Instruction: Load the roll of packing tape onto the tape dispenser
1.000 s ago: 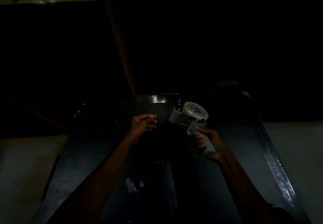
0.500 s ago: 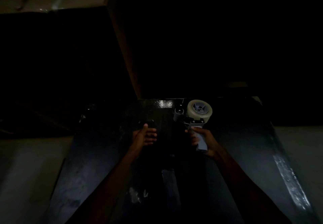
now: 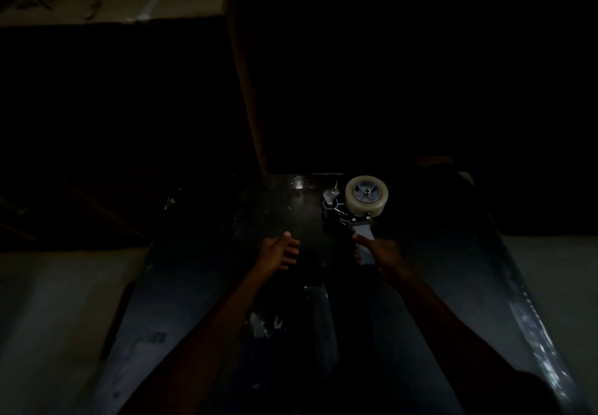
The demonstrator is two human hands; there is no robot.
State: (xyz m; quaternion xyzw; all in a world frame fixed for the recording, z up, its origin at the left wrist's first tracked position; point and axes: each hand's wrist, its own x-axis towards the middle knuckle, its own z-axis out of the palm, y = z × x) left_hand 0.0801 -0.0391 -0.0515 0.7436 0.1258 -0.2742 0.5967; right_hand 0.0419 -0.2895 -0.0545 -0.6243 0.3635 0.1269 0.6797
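The scene is very dark. A pale roll of packing tape (image 3: 366, 207) sits on the hub of the tape dispenser (image 3: 359, 225), which stands upright over the dark table (image 3: 194, 301). My right hand (image 3: 377, 249) grips the dispenser's grey handle from below. The dispenser's metal front end (image 3: 330, 198) shows left of the roll. My left hand (image 3: 279, 251) hovers over the table to the left, fingers loosely curled, holding nothing, well apart from the dispenser.
A tall dark brown panel (image 3: 246, 91) rises behind the table's far edge. Pale floor (image 3: 48, 301) lies on both sides of the table. The table's right edge (image 3: 530, 311) shows a glossy scuffed strip.
My right hand has turned the dispenser upright and moved it slightly away from me. My left hand has drawn back toward me and away from the dispenser.
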